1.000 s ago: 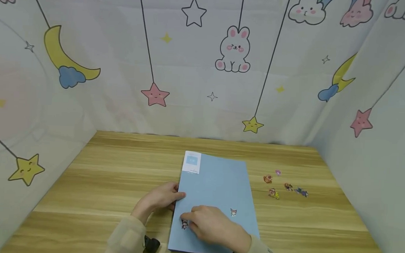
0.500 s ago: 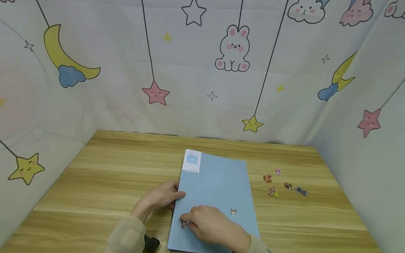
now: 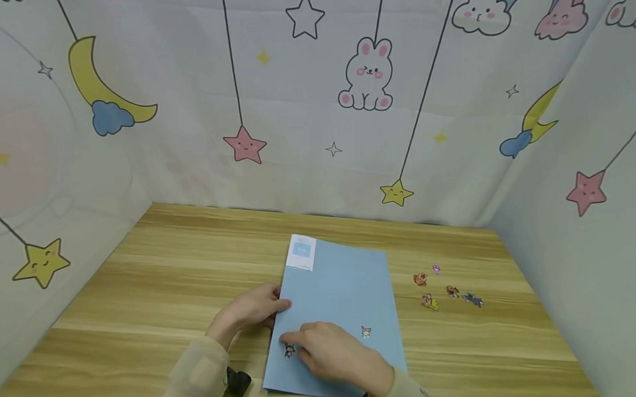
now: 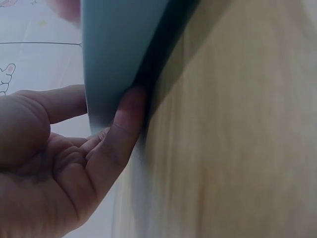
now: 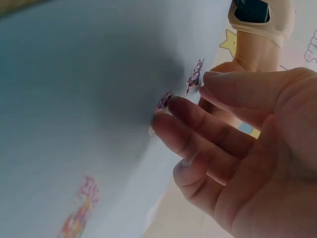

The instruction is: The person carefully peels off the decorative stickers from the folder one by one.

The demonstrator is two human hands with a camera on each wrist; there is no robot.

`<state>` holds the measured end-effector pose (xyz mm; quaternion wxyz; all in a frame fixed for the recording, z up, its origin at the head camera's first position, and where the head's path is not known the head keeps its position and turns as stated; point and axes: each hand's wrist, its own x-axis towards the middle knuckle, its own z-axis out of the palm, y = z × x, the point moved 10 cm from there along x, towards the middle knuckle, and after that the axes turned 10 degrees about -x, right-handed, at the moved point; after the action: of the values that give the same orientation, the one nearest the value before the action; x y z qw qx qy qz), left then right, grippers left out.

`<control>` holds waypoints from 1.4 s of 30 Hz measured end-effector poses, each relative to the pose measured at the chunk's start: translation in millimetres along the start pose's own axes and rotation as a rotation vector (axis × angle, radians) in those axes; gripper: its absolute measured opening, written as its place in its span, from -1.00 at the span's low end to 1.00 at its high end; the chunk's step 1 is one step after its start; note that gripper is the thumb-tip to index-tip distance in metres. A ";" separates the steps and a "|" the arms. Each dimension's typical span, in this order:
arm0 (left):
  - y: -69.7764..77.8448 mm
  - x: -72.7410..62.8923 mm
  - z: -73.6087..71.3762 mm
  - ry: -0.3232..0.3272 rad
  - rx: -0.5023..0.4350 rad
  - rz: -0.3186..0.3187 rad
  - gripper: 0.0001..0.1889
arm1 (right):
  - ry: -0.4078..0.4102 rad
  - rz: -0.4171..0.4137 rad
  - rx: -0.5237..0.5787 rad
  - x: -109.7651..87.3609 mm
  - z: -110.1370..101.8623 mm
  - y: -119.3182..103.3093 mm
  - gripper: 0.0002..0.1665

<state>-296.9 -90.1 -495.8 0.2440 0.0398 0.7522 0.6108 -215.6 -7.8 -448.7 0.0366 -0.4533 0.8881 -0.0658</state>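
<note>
A light blue folder (image 3: 341, 288) lies on the wooden table, a white label (image 3: 301, 253) at its upper left corner. My left hand (image 3: 251, 307) grips its left edge, thumb on top and fingers underneath; the left wrist view shows that edge between thumb and fingers. Over the lower left part of the cover, my right hand (image 3: 332, 352) points its index finger leftward, the fingertip right by a small dark cartoon sticker (image 3: 289, 351). Another small sticker (image 3: 366, 331) is on the cover right of that hand. In the right wrist view, a patterned sticker (image 5: 163, 101) shows beside the fingertips.
Several loose cartoon stickers (image 3: 429, 302) lie on the wooden table (image 3: 188, 246) right of the folder. White curtains (image 3: 301, 103) printed with stars, moons and rabbits stand behind and on both sides. A black wrist device (image 3: 237, 383) sits by the left sleeve.
My right index fingertip has shifted slightly left, above the dark sticker. The left hand keeps its grip on the folder's edge, and the stickers stay where they were.
</note>
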 end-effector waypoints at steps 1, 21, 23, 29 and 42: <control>0.0 0.0 0.1 0.000 0.001 0.000 -0.75 | -0.002 -0.005 -0.002 -0.3 0.0 -0.5 -0.61; 0.5 -1.5 -0.9 -0.005 0.010 0.010 -0.71 | -0.019 -0.048 0.072 -3.0 2.7 -0.4 -0.60; 0.5 -1.5 -0.7 -0.002 0.008 0.009 -0.71 | -0.024 -0.045 0.082 -2.9 3.4 0.3 -0.59; 0.2 -1.1 -1.7 0.015 0.028 0.003 -0.73 | -0.032 -0.056 0.071 -2.7 3.2 -0.4 -0.61; -0.4 0.0 -2.3 0.017 0.038 -0.002 -0.76 | -0.023 -0.060 0.056 -2.5 5.7 0.6 -0.58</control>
<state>-297.7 -92.3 -495.8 0.2372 0.0385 0.7658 0.5965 -213.9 -5.9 -454.4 0.0574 -0.4791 0.8715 -0.0868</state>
